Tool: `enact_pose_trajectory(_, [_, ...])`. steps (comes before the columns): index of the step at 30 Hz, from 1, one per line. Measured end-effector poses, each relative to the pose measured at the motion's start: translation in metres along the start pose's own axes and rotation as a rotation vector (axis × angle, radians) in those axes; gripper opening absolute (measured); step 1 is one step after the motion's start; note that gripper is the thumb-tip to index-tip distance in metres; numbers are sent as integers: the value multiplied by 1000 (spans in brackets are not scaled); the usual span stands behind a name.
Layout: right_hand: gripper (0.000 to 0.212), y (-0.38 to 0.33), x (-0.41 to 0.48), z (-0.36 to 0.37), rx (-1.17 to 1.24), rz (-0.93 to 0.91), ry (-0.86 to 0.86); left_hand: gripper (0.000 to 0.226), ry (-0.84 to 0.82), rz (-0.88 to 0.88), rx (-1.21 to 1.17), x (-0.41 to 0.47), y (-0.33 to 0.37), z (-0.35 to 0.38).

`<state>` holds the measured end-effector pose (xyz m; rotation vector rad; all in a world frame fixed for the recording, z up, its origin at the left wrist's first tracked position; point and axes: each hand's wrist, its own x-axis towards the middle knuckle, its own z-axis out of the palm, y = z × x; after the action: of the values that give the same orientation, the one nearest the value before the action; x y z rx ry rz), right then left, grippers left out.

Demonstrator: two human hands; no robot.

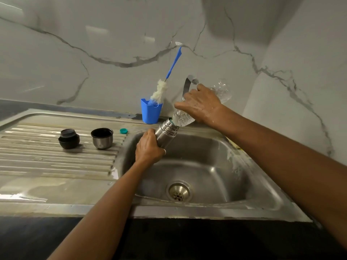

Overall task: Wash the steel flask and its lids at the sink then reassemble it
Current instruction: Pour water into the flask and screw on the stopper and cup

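Where the steel flask (166, 133) hangs tilted over the sink (206, 166), mouth up and to the right, I record the left hand (149, 148) wrapped round its lower body. The right hand (201, 104) grips a clear plastic bottle (183, 119), upended, its neck meeting the flask's mouth. On the drainboard (47, 162) stand the black inner lid (68, 138) and the steel cup lid (102, 138), mouth up and apart; a small teal cap (124, 130) lies near the basin's edge. Behind, a blue holder (151, 113) carries a brush (159, 91).
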<state>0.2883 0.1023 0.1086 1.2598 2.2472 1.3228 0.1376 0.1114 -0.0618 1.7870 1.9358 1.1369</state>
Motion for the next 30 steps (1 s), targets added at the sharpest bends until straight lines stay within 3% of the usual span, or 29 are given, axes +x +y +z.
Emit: enact_pose_trajectory(30, [66,-6,22,4,-175,-50,54,65,-21,-11,-58,6,-3,10])
